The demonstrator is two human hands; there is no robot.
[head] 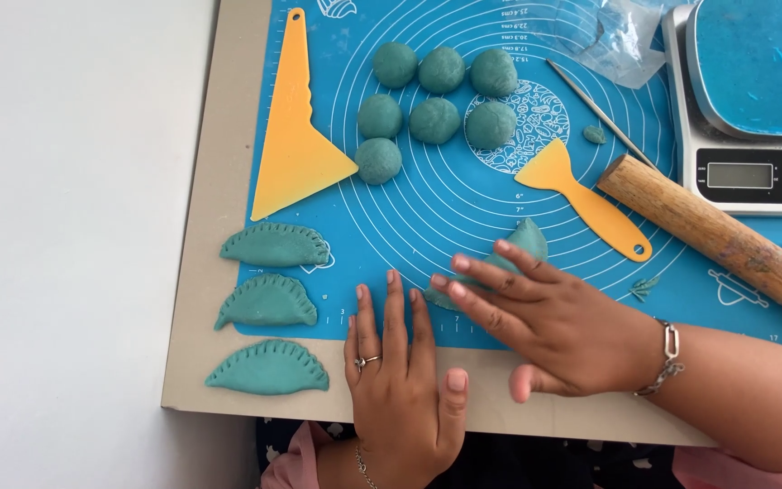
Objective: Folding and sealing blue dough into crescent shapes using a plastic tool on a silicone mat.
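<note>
Bottom centre of the frame: left hand [400,376] lies flat, palm down, fingers together, on the lower edge of the blue mat [463,204]; it holds nothing. Just right of it, right hand [545,321] is spread flat, fingers pressing down on a folded piece of teal dough [525,243] that lies on the mat at lower centre. Most of that piece is hidden under the fingers; only its upper tip shows.

The dough looks soft and light, easily dented. Judged best lifted from underneath with flat fingers, along the thick folded side, not pinched at the thin edge, which would likely tear or smear.

Lower left: three finished half-moon dumplings [269,303] with crimped edges, stacked in a column, apart from each other, partly off the mat on the beige board [219,163].

Middle: yellow triangular scraper [293,145] at left; small yellow spatula [581,195] right of centre; wooden rolling pin [717,235] slanting to the right edge.

Far, upper centre: seven dough balls [434,100] in a loose cluster, some touching. A thin metal stick [601,113] beside them. Upper right: kitchen scale [748,172] and crumpled clear plastic [613,36].
</note>
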